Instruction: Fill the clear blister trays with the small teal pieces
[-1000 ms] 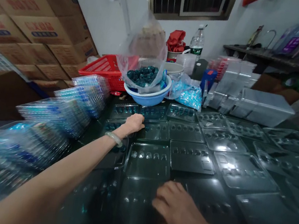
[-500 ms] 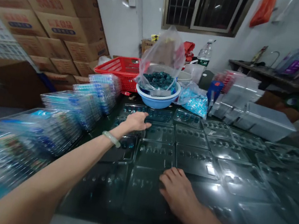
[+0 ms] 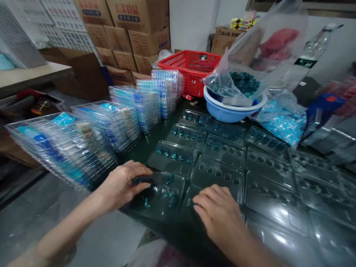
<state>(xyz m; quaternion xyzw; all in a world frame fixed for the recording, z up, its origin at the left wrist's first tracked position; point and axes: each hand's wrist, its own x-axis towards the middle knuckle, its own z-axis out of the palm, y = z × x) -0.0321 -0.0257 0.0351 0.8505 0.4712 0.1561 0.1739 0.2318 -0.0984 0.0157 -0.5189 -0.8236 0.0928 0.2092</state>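
Several clear plastic blister trays lie in rows on a dark table. My left hand (image 3: 122,184) rests at the left edge of the nearest tray (image 3: 159,194), fingers curled over small teal pieces (image 3: 169,193) lying in it. My right hand (image 3: 216,210) lies palm down on the neighbouring tray (image 3: 217,175), fingers bent and slightly apart, holding nothing. The trays further back, such as one tray (image 3: 174,156), have teal pieces set in their pockets.
Stacks of filled blister packs (image 3: 104,133) run along the left. A blue bowl (image 3: 231,110) holding a bag of teal pieces stands at the back, beside a red basket (image 3: 191,64) and a bag of light blue pieces (image 3: 282,122). Cardboard boxes (image 3: 123,5) fill the far left.
My left hand has drawn back from the far trays to the nearest tray. The view has swung left and down; my right hand stays on the near trays.
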